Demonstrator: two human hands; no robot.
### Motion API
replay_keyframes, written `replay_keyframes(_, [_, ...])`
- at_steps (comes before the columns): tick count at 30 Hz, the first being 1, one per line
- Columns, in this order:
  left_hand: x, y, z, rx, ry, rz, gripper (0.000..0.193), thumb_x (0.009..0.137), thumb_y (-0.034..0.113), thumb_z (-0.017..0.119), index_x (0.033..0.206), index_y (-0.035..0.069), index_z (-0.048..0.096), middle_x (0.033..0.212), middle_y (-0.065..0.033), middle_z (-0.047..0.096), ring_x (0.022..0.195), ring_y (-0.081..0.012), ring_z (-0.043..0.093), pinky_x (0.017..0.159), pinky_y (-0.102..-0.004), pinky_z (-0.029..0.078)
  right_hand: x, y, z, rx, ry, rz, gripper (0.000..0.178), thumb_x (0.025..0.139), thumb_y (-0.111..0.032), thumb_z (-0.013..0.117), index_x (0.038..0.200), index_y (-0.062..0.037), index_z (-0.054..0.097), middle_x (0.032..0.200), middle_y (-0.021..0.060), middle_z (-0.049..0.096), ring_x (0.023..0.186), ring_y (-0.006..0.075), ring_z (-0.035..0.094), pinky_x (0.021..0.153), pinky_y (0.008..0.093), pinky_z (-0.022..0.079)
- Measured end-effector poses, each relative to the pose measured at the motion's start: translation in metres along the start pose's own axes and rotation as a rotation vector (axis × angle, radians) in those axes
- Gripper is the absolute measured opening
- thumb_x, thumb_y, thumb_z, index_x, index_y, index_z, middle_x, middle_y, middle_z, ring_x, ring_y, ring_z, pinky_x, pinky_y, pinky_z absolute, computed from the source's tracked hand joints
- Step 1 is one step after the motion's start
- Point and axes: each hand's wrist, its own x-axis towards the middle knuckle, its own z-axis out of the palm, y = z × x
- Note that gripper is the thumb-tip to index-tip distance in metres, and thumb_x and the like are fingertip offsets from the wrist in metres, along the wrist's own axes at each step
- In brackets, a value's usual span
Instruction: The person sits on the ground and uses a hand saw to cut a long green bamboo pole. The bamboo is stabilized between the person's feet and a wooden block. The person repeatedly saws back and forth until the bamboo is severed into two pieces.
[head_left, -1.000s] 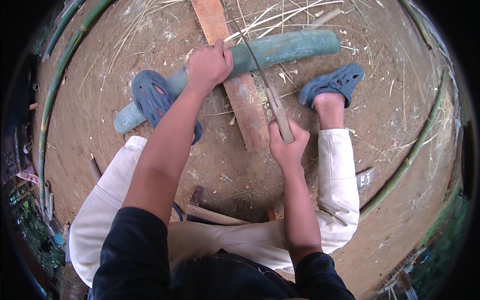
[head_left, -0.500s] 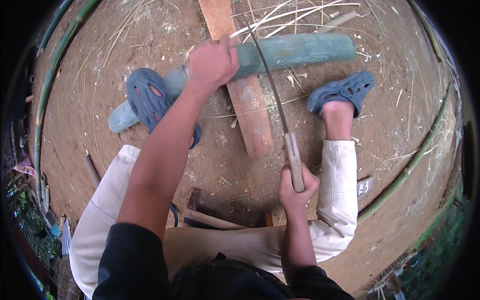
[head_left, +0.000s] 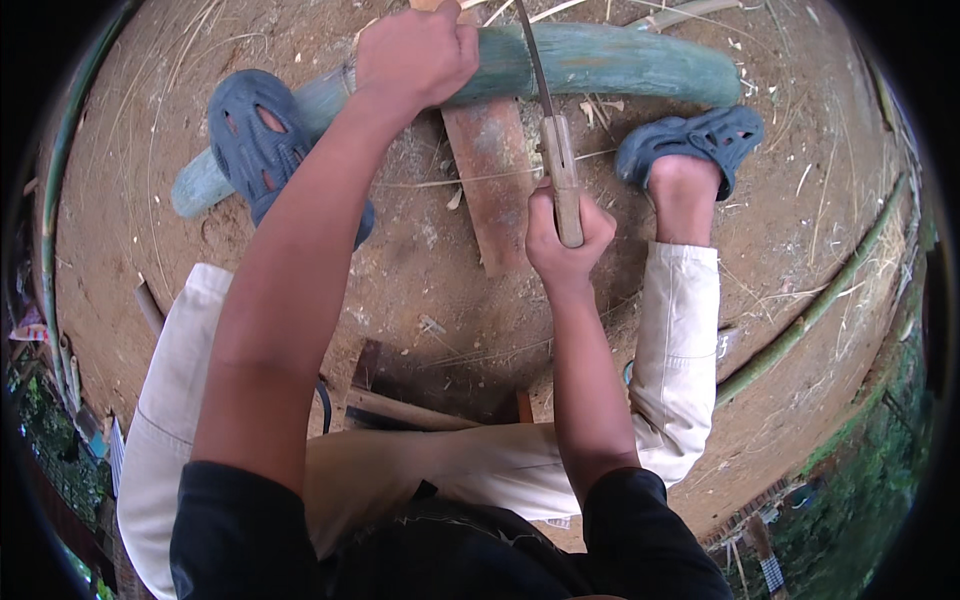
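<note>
A thick green bamboo pole [head_left: 640, 62] lies across a wooden plank [head_left: 490, 190] on the ground. My left hand [head_left: 415, 55] is closed over the top of the pole, left of the saw. My right hand [head_left: 568, 232] grips the wooden handle of a handsaw [head_left: 561, 150]. The saw's narrow dark blade crosses the bamboo, and its far end runs out of the picture at the top. Whether the teeth have cut in cannot be made out. My left foot, in a blue-grey clog [head_left: 262, 140], rests on the pole's left part.
My right foot in its clog [head_left: 690, 140] stands just near of the pole's right end. Pale bamboo strips and chips litter the dirt ground [head_left: 420, 270]. A long green pole [head_left: 790, 340] lies at the right. Wood pieces [head_left: 400, 408] lie between my legs.
My right hand has pushed the saw forward, so the handle is now close to the bamboo. My left hand keeps its hold on the pole. The whole view has shifted somewhat.
</note>
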Motion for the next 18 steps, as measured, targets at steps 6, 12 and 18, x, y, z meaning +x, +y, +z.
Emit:
replay_keyframes(6, [0.016, -0.021, 0.013, -0.038, -0.022, 0.042, 0.034, 0.092, 0.03, 0.052, 0.087, 0.004, 0.072, 0.08, -0.0279, 0.07, 0.073, -0.0457, 0.069, 0.073, -0.0562, 0.056, -0.008, -0.045, -0.002, -0.039, -0.023, 0.181, 0.009, 0.09, -0.001, 0.066, 0.082, 0.0033, 0.067, 0.066, -0.0042, 0.057, 0.064, 0.0024, 0.051, 0.055, 0.0233, 0.042])
replay_keyframes(12, [0.006, -0.008, 0.001, -0.012, 0.043, -0.015, 0.033, 0.093, 0.029, 0.051, 0.086, 0.003, 0.071, 0.075, -0.0273, 0.069, 0.071, -0.0462, 0.069, 0.071, -0.0563, 0.056, -0.069, -0.089, -0.047, -0.112, -0.022, 0.248, 0.014, 0.089, 0.0, 0.067, 0.077, 0.0042, 0.064, 0.062, -0.0044, 0.054, 0.058, 0.0015, 0.048, 0.051, 0.0224, 0.039])
replay_keyframes(18, [0.012, -0.01, 0.008, 0.007, 0.085, 0.008, 0.031, 0.092, 0.028, 0.053, 0.082, 0.004, 0.069, 0.072, -0.0264, 0.068, 0.068, -0.0461, 0.068, 0.066, -0.0561, 0.055, -0.001, -0.078, 0.0, 0.026, 0.011, 0.319, 0.011, 0.089, 0.0, 0.065, 0.079, 0.0038, 0.066, 0.063, -0.0039, 0.055, 0.06, 0.0013, 0.05, 0.052, 0.0231, 0.04])
